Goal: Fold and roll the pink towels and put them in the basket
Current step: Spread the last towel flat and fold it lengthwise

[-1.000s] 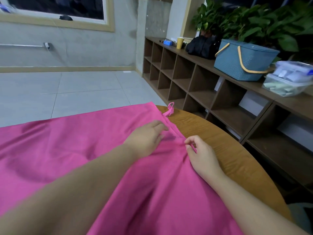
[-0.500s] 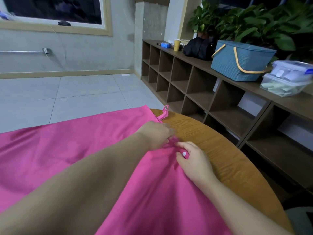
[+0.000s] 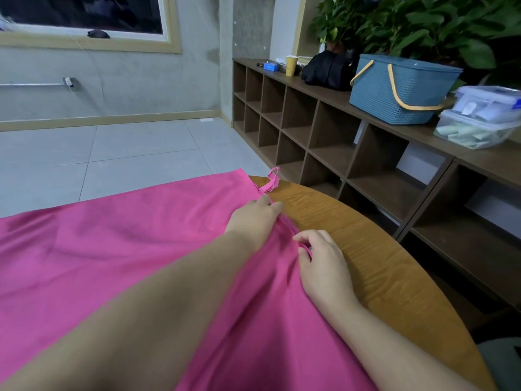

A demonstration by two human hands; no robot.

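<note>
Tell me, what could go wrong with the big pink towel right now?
1. The pink towel hangs over the edges of the round table, so it might slide off.
2. Both hands work one small spot on its right edge: the left hand rests there, the right hand pinches it. The rest is loose, and the fold could go crooked.
3. The blue basket sits away on the shelf, so a roll might unravel when carried.

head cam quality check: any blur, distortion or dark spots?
Head view: wide-angle bend, shelf lines splay toward the right edge; left forearm is soft and smeared, while the basket and right hand read sharp; window is black, plants dim; even indoor light on the towel, no glare.
</note>
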